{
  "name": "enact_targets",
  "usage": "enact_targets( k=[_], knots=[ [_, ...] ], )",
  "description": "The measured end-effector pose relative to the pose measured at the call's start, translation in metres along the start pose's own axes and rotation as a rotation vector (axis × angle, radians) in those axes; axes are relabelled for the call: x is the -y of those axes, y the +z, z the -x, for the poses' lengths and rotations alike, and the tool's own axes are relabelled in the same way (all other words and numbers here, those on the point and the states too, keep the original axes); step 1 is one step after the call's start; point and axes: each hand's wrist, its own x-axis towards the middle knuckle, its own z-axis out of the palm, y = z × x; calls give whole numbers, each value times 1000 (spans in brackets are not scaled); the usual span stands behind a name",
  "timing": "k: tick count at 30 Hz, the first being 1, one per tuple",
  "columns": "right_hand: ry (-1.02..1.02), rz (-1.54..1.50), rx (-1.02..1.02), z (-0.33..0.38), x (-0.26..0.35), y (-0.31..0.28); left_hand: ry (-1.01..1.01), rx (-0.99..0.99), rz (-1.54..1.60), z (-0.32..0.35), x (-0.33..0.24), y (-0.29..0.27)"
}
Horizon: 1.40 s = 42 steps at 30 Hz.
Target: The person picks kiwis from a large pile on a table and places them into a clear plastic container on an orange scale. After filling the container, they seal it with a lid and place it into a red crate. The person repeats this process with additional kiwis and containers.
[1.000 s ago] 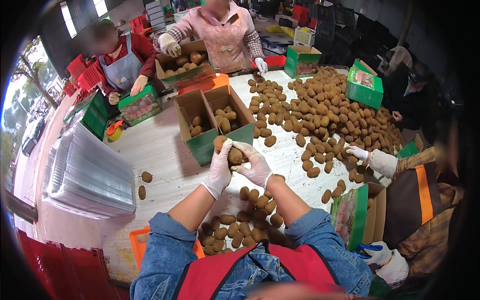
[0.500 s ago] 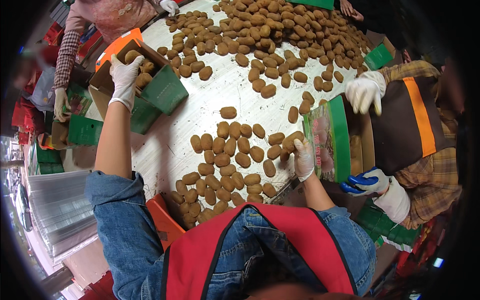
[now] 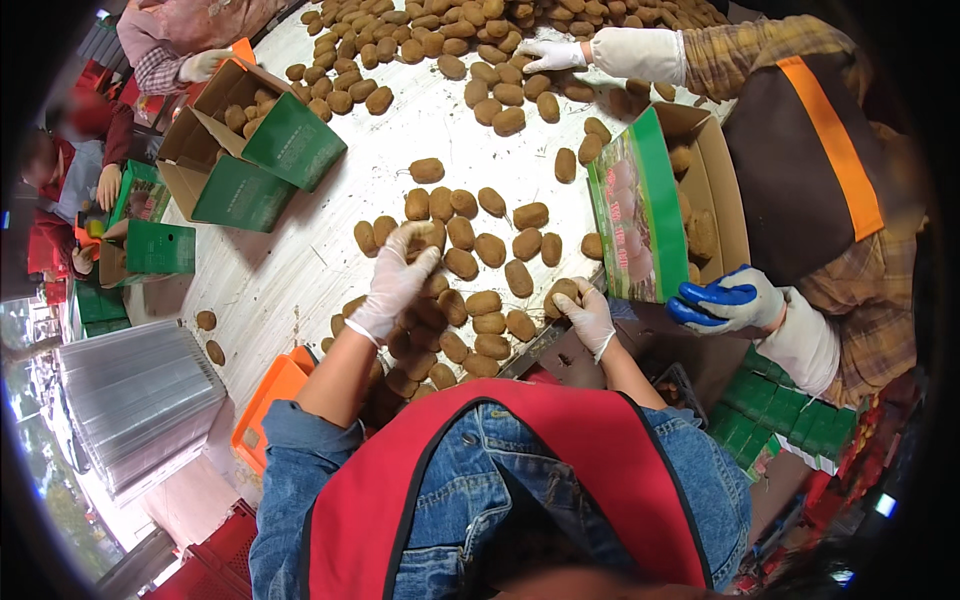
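Note:
Both my hands wear thin white gloves. My left hand (image 3: 395, 278) reaches over a cluster of brown kiwifruit (image 3: 480, 270) on the white table (image 3: 290, 270), its fingers spread above one fruit and gripping nothing that I can see. My right hand (image 3: 585, 313) is curled around a kiwifruit (image 3: 560, 295) at the cluster's right edge, beside a green-lidded cardboard box (image 3: 640, 210). My denim sleeves and red vest fill the lower part of the view.
An open green-flapped box (image 3: 250, 150) with several kiwifruit stands at upper left. A large kiwifruit heap (image 3: 480, 40) covers the far table. A person at right has a white-gloved hand (image 3: 555, 52) and a blue-gloved hand (image 3: 725, 300). An orange crate (image 3: 270, 395) and a stack of clear trays (image 3: 135, 400) sit at lower left.
My left hand has come back from the open box at upper left to the kiwifruit cluster. My right hand stays at the cluster's right edge. The view has shifted.

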Motion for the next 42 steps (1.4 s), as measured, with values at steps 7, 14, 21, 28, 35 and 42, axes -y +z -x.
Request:
enact_targets(
  k=[7, 14, 21, 28, 35, 42],
  knots=[
    [76, -418, 60, 45, -10, -10, 517, 289, -695, 22, 37, 77],
    [-40, -300, 19, 119, -48, -16, 609, 279, -1113, -4, 70, 121],
    [-32, -417, -371, 193, -135, -24, 561, 276, -1067, 3, 100, 106],
    [337, -617, -656, 241, -233, -48, 567, 336, -984, 4, 102, 104],
    [185, -785, -1337, 385, -279, -182, 556, 331, -893, 8, 93, 106],
    [298, -735, -891, 323, -236, -165, 116, 107, 73, -3, 25, 40]
  ],
)
